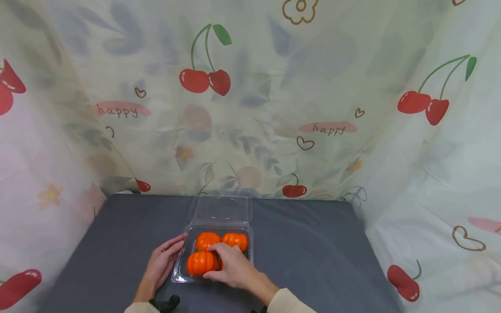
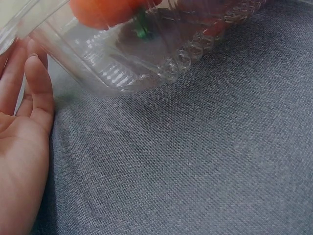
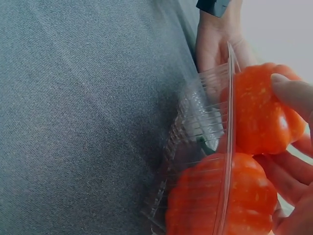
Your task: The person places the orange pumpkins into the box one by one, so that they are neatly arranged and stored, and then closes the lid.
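A clear plastic clamshell box (image 1: 181, 274) sits on the table, its lid (image 1: 221, 209) folded back behind it. Orange mini pumpkins fill the box. My right hand (image 1: 232, 268) reaches over the front right and grips the front-left pumpkin (image 1: 198, 264) between thumb and fingers. In the right wrist view that pumpkin (image 3: 261, 110) rises above the box rim, beside another pumpkin (image 3: 220, 198). Behind are a back-left pumpkin (image 1: 207, 240) and a back-right pumpkin (image 1: 236, 240); one at front right is mostly hidden by my hand. My left hand (image 1: 162, 260) rests fingers extended along the box's left side.
A dark grey cloth (image 1: 305, 248) covers the table. Printed curtains (image 1: 250, 108) with cherries and the word happy hang behind it and on both sides. A black strap (image 1: 166, 303) is around my left wrist.
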`<state>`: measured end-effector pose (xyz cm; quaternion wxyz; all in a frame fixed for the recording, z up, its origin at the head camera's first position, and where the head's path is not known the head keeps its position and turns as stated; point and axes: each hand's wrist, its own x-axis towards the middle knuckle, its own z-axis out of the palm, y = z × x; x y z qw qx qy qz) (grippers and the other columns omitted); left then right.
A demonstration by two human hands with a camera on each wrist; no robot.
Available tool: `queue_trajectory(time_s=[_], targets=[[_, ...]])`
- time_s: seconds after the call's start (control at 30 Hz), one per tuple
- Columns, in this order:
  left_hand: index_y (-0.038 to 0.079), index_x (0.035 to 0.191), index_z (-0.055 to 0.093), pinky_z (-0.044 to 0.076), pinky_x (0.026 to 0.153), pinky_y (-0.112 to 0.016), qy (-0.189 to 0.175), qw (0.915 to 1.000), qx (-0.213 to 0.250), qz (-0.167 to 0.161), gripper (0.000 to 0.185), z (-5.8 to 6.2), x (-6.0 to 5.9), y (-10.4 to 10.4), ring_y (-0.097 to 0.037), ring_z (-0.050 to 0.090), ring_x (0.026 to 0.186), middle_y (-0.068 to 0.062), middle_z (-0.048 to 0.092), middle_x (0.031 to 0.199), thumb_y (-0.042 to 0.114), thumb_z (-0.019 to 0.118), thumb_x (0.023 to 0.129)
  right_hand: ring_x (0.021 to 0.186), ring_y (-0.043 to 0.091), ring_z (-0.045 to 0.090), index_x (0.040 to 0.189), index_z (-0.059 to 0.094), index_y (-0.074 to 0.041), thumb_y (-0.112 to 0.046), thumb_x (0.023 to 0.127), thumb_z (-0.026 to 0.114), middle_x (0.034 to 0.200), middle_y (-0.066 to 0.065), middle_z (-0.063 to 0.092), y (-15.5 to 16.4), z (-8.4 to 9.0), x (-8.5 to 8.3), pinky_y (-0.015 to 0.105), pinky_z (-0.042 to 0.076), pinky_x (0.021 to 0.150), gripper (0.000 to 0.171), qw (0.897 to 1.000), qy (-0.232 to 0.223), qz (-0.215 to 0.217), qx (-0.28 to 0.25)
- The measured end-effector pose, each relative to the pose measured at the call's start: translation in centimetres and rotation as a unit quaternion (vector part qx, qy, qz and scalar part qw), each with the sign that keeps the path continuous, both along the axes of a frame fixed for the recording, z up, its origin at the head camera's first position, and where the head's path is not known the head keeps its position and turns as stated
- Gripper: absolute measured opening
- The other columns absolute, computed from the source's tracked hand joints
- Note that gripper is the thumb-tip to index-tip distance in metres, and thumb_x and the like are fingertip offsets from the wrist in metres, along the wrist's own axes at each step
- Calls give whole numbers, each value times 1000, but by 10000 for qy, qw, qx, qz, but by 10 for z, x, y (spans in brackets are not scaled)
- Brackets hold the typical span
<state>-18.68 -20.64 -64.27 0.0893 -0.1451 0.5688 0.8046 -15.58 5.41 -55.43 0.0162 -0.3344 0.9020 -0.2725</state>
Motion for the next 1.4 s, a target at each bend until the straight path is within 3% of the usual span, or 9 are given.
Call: queue_trajectory(time_s=[0.3,0.57,0.7,0.97,1.23,1.4], targets=[[7,134,55,52,91,-20,-167,9998,26,66,58,-1,1,0,1,62,111,16,70,114,24,74,83,116,4,55,129,53,-25,-55,84,65,124,-12,59,-2,1,0,33,44,92,55,9988,200,120,431],[9,134,55,52,90,-20,-226,9997,15,50,58,-2,1,-1,0,62,110,16,69,114,27,75,82,112,4,56,127,55,-35,-47,89,62,122,-13,58,-4,5,1,32,45,90,40,9965,436,425,578],[9,135,55,53,90,-20,-253,9997,-37,60,61,-2,0,-1,0,62,110,16,69,115,28,76,81,114,5,56,128,56,-33,-45,90,61,122,-12,61,-6,6,2,30,44,88,41,9943,518,375,849],[8,135,54,53,89,-20,-245,9997,15,68,60,-3,-1,0,0,62,109,15,69,114,25,75,82,97,8,61,125,61,-27,-35,88,67,110,-12,66,-10,-2,2,21,37,72,38,9748,1425,298,1688],[9,136,54,53,89,-20,-361,9993,-37,101,63,-2,-1,0,-1,62,108,16,69,115,27,76,80,100,8,60,126,59,-26,-38,88,66,112,-11,65,-9,0,2,21,41,73,41,9780,1414,360,1489],[8,135,54,53,89,-21,-307,9995,-17,117,62,-2,-1,0,-1,63,108,15,69,114,26,76,80,101,7,60,122,61,-25,-35,88,67,111,-10,65,-4,4,-2,23,50,84,36,9869,1212,475,954]])
